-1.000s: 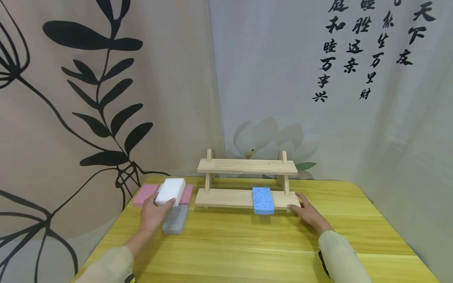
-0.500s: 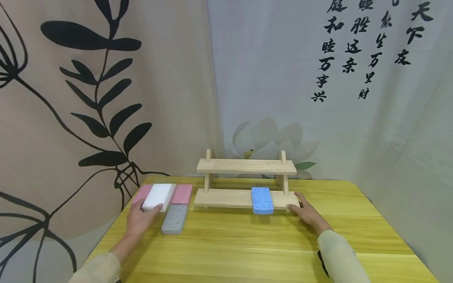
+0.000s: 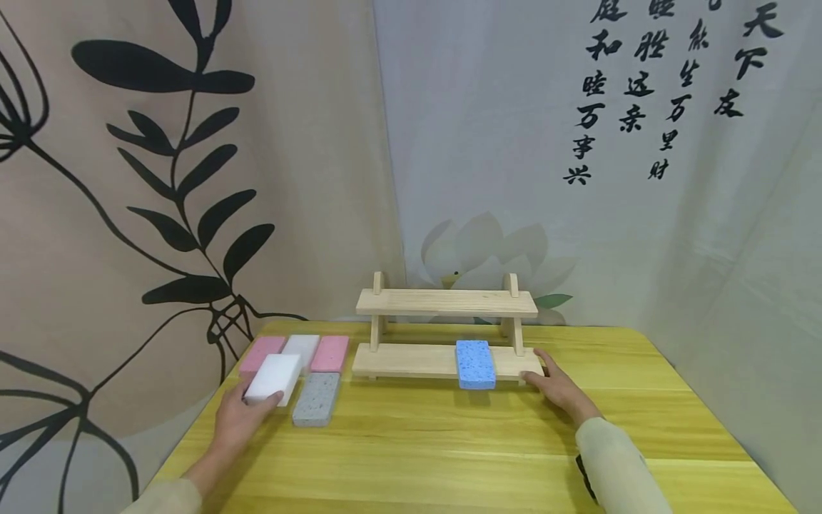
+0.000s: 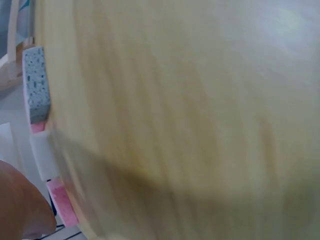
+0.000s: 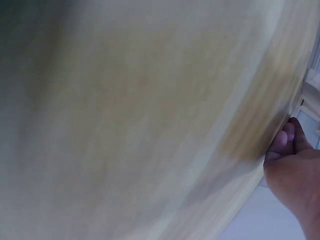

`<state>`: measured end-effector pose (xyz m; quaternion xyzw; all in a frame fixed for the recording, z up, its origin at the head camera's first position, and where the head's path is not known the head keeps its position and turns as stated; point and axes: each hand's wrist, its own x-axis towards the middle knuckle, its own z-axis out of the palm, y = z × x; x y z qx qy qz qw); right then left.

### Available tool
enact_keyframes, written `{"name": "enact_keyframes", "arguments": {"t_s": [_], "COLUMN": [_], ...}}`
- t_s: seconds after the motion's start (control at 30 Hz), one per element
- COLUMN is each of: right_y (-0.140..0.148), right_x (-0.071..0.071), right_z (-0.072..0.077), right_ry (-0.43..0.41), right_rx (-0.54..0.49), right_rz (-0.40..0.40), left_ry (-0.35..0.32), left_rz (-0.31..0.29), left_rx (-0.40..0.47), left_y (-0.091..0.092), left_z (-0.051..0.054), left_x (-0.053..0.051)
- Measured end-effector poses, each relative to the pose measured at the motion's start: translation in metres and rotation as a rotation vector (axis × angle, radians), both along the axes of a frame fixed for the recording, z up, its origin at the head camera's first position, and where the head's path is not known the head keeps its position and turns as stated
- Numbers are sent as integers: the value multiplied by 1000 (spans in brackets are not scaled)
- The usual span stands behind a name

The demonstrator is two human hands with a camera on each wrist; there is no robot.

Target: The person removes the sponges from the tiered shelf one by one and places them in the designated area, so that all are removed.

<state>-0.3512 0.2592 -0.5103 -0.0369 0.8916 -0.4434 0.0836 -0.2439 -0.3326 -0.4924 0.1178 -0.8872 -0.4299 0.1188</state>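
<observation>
My left hand (image 3: pixel 239 422) grips a white sponge block (image 3: pixel 274 380) by its near end, thumb on the right side. The block is tilted and overlaps the nearer part of a pink sponge (image 3: pixel 260 351). Behind it lies a second white sponge (image 3: pixel 303 348), with another pink sponge (image 3: pixel 330 353) at its right. A grey speckled sponge (image 3: pixel 317 400) lies nearer to me. My right hand (image 3: pixel 565 392) holds the right end of the lower board of a wooden two-tier rack (image 3: pixel 404 362). On that board rests a blue sponge (image 3: pixel 476 365), its front end overhanging the edge.
The wooden table (image 3: pixel 437 457) carries everything and ends just behind the rack. A printed curtain (image 3: pixel 321 178) hangs behind it. The rack's upper board (image 3: pixel 446 303) stands above and behind the lower one.
My left hand has carried the white sponge left and toward me, away from over the other sponges, uncovering the second white one. My right hand has stayed at the rack.
</observation>
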Motion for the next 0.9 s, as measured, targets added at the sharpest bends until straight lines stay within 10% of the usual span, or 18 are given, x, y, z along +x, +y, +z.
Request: {"name": "enact_keyframes", "arguments": {"t_s": [0.9], "right_y": [-1], "right_x": [2], "right_z": [2], "right_ry": [-4], "right_rx": [-24], "right_rz": [7], "left_ry": [-83], "left_rz": [9], "left_rx": [-59], "left_y": [-6], "left_z": [-21], "left_x": [3]}}
